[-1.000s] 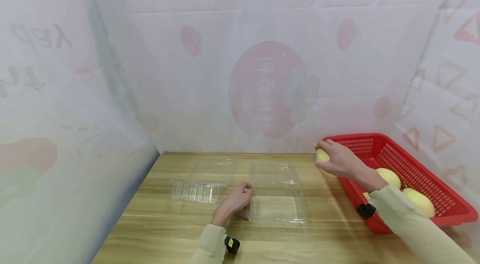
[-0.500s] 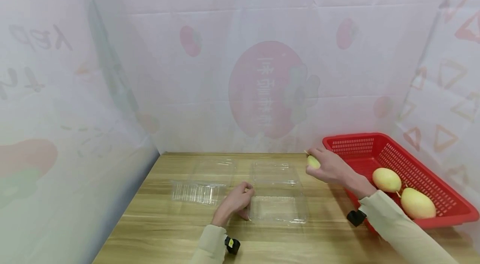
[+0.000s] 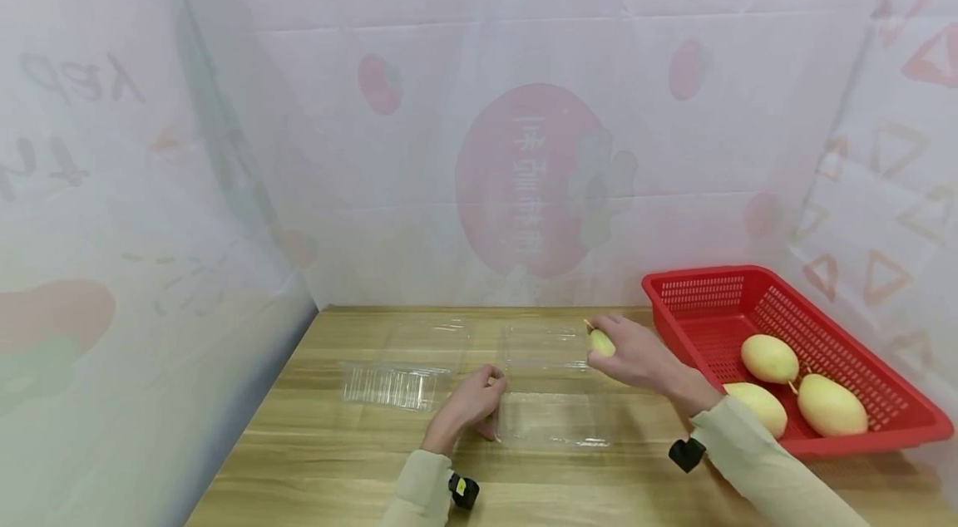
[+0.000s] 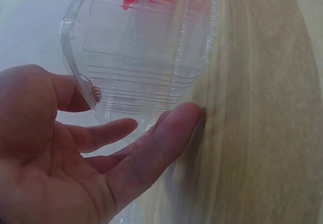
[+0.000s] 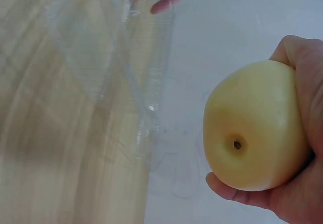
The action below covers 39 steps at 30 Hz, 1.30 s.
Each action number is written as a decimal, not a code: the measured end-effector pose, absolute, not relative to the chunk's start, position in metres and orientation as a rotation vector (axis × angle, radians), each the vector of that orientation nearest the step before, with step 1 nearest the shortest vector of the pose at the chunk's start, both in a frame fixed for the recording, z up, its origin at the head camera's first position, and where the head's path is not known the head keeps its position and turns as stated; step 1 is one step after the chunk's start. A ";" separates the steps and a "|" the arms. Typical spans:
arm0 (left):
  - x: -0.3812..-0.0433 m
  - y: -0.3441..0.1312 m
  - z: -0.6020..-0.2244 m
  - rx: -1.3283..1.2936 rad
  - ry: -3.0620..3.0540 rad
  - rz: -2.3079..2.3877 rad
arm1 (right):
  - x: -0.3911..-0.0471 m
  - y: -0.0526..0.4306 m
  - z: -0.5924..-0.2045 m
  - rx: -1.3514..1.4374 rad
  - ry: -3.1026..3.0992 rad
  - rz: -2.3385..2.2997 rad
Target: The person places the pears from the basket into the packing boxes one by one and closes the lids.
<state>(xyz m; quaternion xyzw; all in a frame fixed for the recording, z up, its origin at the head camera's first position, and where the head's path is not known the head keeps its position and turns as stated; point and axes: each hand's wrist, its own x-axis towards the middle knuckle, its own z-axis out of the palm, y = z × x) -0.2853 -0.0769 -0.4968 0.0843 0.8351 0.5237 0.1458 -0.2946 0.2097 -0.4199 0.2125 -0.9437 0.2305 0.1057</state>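
My right hand [image 3: 636, 354] grips a yellow pear [image 5: 255, 125], its fingers curled round the sides. In the head view the pear is over the right edge of an open clear plastic clamshell container [image 3: 555, 419], mostly hidden by the hand. From the right wrist, the pear's dimpled end faces the camera. At the clamshell's left side, my left hand [image 3: 470, 402] holds the rim between bent fingers. The left wrist view shows one fingertip through the clear plastic [image 4: 141, 47] and other fingers below the corner.
Another open clear clamshell [image 3: 392, 387] lies on the wooden table [image 3: 299, 469] to the left. A red slotted basket [image 3: 718, 336] stands at the right with three pears [image 3: 832, 405] in it. Printed white cloth [image 3: 419, 244] rises behind and beside the table.
The right hand has carried the pear leftward and slightly nearer, from the red basket's edge to above the clamshell. The left hand has stayed at the container's side.
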 end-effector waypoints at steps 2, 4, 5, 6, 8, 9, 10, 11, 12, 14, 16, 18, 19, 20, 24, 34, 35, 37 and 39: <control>-0.286 -0.077 -0.497 0.242 2.407 1.510 | -0.294 0.207 -0.425 0.620 -2.780 0.678; -0.286 -0.077 -0.497 0.238 2.412 1.508 | -0.293 0.204 -0.430 0.622 -2.763 0.693; -0.285 -0.077 -0.497 0.236 2.412 1.509 | -0.293 0.203 -0.433 0.633 -2.746 0.708; -0.285 -0.077 -0.497 0.234 2.414 1.507 | -0.294 0.202 -0.435 0.648 -2.723 0.720; -0.285 -0.076 -0.498 0.226 2.413 1.508 | -0.295 0.201 -0.440 0.686 -2.679 0.743; -0.285 -0.075 -0.498 0.226 2.413 1.510 | -0.295 0.200 -0.443 0.695 -2.661 0.757; -0.285 -0.075 -0.498 0.226 2.414 1.510 | -0.296 0.199 -0.445 0.704 -2.648 0.776; -0.285 -0.074 -0.499 0.230 2.416 1.511 | -0.296 0.198 -0.447 0.708 -2.640 0.787; -0.285 -0.074 -0.499 0.234 2.420 1.511 | -0.296 0.197 -0.450 0.701 -2.644 0.805; -0.286 -0.074 -0.501 0.240 2.422 1.512 | -0.296 0.195 -0.453 0.683 -2.662 0.840; -0.286 -0.074 -0.502 0.242 2.418 1.522 | -0.296 0.191 -0.457 0.685 -2.683 0.873; -0.286 -0.074 -0.503 0.237 2.413 1.529 | -0.295 0.187 -0.459 0.704 -2.693 0.899; -0.286 -0.075 -0.503 0.234 2.410 1.533 | -0.295 0.184 -0.460 0.716 -2.693 0.902; -0.286 -0.075 -0.503 0.232 2.408 1.536 | -0.295 0.182 -0.461 0.724 -2.693 0.910; -0.285 -0.077 -0.502 0.230 2.418 1.527 | -0.292 0.172 -0.465 0.756 -2.684 0.905; -0.284 -0.077 -0.501 0.235 2.434 1.510 | -0.285 0.163 -0.480 0.765 -2.749 0.793; -0.284 -0.077 -0.500 0.237 2.438 1.509 | -0.285 0.162 -0.481 0.764 -2.753 0.778; -0.284 -0.077 -0.500 0.237 2.441 1.511 | -0.284 0.161 -0.484 0.767 -2.766 0.736; -0.284 -0.077 -0.499 0.233 2.437 1.516 | -0.284 0.159 -0.487 0.780 -2.767 0.670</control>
